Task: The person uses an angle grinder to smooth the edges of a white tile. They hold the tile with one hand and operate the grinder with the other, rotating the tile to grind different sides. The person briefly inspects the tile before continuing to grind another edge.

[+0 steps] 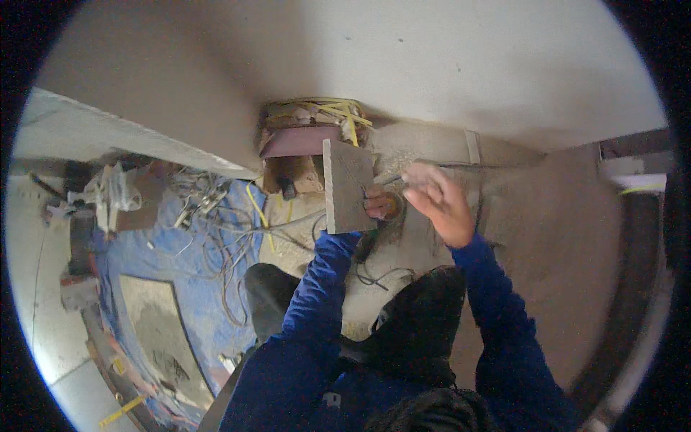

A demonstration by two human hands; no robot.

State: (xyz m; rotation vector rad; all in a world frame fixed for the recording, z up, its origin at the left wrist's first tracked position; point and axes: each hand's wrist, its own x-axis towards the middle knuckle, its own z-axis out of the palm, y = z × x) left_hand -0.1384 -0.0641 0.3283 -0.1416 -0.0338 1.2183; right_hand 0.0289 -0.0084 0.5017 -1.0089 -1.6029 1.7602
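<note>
A small grey board (347, 180) with a rough pale edge stands tilted in front of me, held up off the floor. My left hand (381, 204) grips it, its forearm passing behind the board and the fingers curling round the right edge; the rest of that hand is hidden. To the right of the board, my right hand (443, 209) hovers in the air, holding nothing. Its fingers are stretched out and slightly blurred.
Beyond the board sits an open cardboard box (277, 173) with yellow strapping (331, 108) above it. Grey cables (230, 266) tangle over a blue tarp (209, 284) at left, where a flat grey panel (162, 331) lies. A white wall (461, 65) rises ahead.
</note>
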